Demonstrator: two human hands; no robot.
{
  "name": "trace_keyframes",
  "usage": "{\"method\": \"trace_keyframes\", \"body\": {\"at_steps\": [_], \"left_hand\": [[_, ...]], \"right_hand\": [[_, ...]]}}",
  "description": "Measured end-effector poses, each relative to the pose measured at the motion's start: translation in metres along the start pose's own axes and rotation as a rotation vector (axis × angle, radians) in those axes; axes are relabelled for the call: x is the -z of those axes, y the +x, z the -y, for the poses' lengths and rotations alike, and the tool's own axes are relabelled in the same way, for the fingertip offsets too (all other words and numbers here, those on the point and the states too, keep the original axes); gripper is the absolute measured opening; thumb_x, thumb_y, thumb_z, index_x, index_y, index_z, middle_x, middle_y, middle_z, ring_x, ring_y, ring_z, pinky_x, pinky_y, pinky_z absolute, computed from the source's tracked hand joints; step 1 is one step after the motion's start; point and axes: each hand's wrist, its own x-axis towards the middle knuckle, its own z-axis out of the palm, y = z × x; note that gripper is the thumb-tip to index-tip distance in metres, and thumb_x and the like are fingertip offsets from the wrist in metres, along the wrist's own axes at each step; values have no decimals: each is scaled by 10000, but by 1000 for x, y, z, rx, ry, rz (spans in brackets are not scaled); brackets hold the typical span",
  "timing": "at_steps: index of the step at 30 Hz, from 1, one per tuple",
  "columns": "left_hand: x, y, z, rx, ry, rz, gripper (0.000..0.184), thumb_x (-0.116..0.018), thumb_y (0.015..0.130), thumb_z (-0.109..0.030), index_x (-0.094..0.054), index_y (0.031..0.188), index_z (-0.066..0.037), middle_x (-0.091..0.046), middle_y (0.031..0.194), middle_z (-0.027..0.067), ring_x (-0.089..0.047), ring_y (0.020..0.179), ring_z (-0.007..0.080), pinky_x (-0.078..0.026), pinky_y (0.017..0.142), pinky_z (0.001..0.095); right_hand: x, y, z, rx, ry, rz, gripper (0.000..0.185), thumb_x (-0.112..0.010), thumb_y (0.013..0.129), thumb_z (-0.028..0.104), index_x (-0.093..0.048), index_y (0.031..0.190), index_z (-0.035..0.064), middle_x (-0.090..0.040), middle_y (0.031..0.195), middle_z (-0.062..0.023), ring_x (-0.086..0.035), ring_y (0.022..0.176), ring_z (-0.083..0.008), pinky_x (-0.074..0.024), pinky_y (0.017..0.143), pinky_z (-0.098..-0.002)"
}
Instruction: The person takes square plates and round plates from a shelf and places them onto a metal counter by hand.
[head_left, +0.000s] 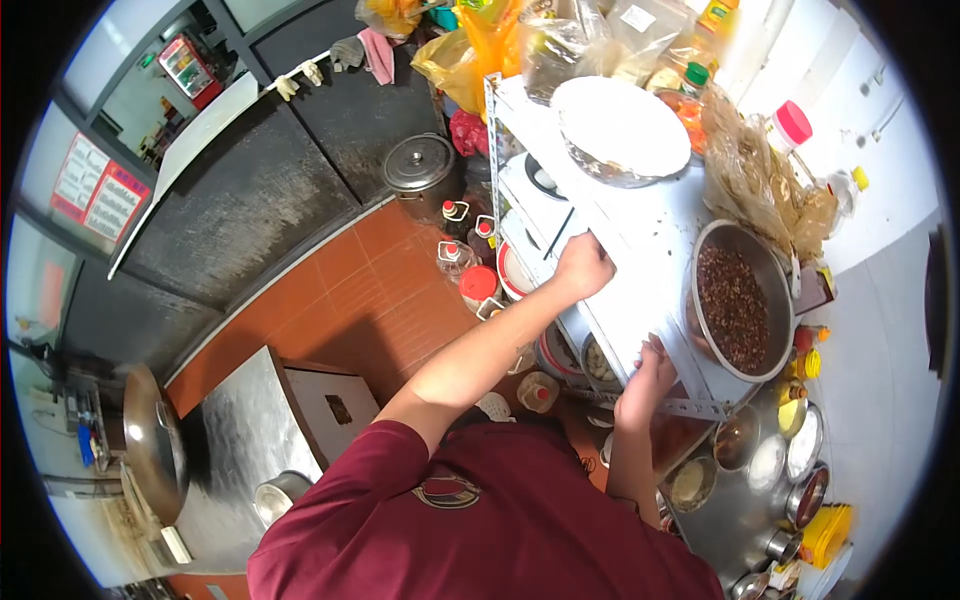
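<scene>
My left hand (586, 266) is closed in a fist over the white top (635, 240) of a metal shelf rack. A thin dark rod (558, 234) shows just beyond it, and I cannot tell whether it touches the hand. Closer to my body, my right hand (648, 385) is at the rack's near edge with its fingers curled. What either hand holds, if anything, is hidden. A large steel bowl (704, 320) of dark reddish-brown bits stands to the right of my right hand. Farther back on the rack top is a big white-topped basin (625, 125).
Plastic bags (765, 180) crowd the rack's back. Below, red-capped jugs (455, 258) and a lidded pot (418, 165) stand on the tiled floor (335, 275). Several ingredient bowls fill a steel counter (735, 530) at right. A metal worktop (245, 420) and wok (150, 445) are at left.
</scene>
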Motion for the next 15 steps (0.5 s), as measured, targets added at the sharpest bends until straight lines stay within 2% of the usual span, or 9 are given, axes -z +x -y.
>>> {"method": "trace_keyframes", "body": {"at_steps": [2, 5, 8, 11, 14, 15], "left_hand": [[2, 2, 0, -26, 24, 16, 274, -658, 819, -86, -743, 1073, -29, -744, 911, 217, -740, 850, 343, -569, 761, 416], [9, 0, -3, 35, 21, 70, 279, -656, 825, -96, -737, 1079, -16, -743, 917, 218, -742, 838, 325, -567, 751, 411], [11, -6, -1, 69, -15, 31, 244, -648, 838, -108, -708, 1022, 41, -722, 844, 223, -728, 775, 304, -558, 721, 406], [19, -20, -9, 74, -78, -35, 199, -650, 875, -130, -675, 929, 60, -690, 755, 176, -692, 710, 245, -544, 689, 385], [24, -34, -4, 62, -187, -74, 206, -642, 893, -174, -658, 887, 31, -674, 740, 188, -689, 719, 319, -537, 697, 416], [29, -40, -5, 79, -184, -76, 200, -643, 904, -171, -661, 911, 28, -677, 741, 172, -683, 707, 294, -535, 687, 401]], "right_hand": [[1, 2, -5, 13, -6, 4, 394, -577, 902, 82, -552, 1287, 1, -595, 1139, -39, -541, 973, -107, -414, 763, -262], [-2, 0, -5, 83, 17, 3, 360, -582, 908, 92, -563, 1255, -2, -599, 1148, -47, -544, 998, -112, -412, 782, -266], [5, 1, -11, 108, -16, 31, 332, -590, 909, 97, -571, 1224, -5, -604, 1161, -60, -553, 1022, -124, -415, 807, -276], [5, -4, -7, 89, -72, 51, 329, -598, 912, 101, -564, 1219, -10, -606, 1177, -77, -560, 1047, -141, -418, 832, -291], [7, -11, -6, 105, -112, 75, 359, -576, 932, 86, -522, 1269, -28, -592, 1209, -100, -561, 1065, -157, -425, 850, -301], [8, -13, -7, 114, -121, 94, 384, -558, 948, 78, -492, 1308, -41, -586, 1218, -105, -559, 1069, -158, -429, 850, -297]]}}
